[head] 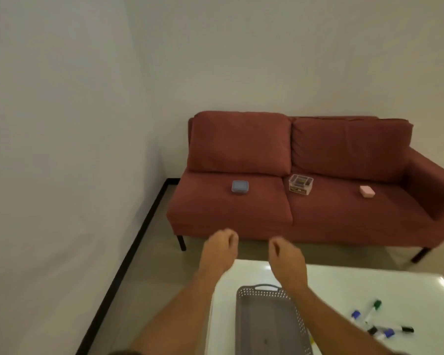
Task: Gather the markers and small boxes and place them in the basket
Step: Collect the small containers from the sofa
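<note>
A grey perforated basket (244, 298) with a handle stands on the white table, with nothing visible inside. Several markers (377, 321) with blue, green and black caps lie in a loose heap on the table to its right. On the red sofa rest three small boxes: a blue one (240, 187) on the left cushion, a clear one (301, 184) in the middle, a pink one (367, 191) to the right. My left hand (221, 248) and my right hand (285, 257) are stretched forward above the table's far edge, fingers curled in, holding nothing.
The red sofa (318, 149) stands against the far wall, beyond a strip of floor. The white table (344, 283) fills the lower right. A wall with a black baseboard (139, 242) runs along the left.
</note>
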Motion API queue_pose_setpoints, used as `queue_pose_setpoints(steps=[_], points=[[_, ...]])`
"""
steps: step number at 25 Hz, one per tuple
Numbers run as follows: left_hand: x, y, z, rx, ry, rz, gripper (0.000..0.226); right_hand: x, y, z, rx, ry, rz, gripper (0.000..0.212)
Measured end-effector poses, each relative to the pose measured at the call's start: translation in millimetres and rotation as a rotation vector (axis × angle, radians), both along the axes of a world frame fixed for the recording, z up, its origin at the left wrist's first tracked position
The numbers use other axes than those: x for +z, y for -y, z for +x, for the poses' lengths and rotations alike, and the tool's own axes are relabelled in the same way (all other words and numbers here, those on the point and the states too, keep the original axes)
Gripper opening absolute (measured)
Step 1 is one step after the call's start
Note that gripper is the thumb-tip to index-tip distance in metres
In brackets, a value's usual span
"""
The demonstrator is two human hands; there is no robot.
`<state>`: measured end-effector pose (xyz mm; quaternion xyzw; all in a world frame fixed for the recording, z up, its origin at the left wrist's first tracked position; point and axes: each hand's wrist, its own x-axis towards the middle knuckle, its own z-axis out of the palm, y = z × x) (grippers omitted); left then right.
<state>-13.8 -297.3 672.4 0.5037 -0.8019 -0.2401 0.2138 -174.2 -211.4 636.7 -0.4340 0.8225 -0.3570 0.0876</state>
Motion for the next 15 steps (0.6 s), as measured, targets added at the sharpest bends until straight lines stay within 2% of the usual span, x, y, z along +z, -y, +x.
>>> queue_pose_setpoints(steps=[2, 6, 10, 15], points=[[26.8, 48.6, 26.3, -0.066, 0.009, -0.039, 0.029, 29.8, 45.5, 25.0, -0.061, -0.026, -0.037, 0.015], [59.7, 134.4, 65.7, -0.16, 0.034, -0.057, 0.031, 73.4, 127.1, 68.4, -0.133, 0.078, -0.03, 0.019], [40.9, 214.8, 65.8, -0.17, 0.02, -0.015, 0.029, 72.6, 196.6, 83.6, -0.156, 0.069, -0.014, 0.02], [3.1, 299.7, 20.5, -0.204, 0.033, -0.003, 0.027, 41.2, 280.2, 55.3, -0.203, 0.056, 0.04, 0.024]])
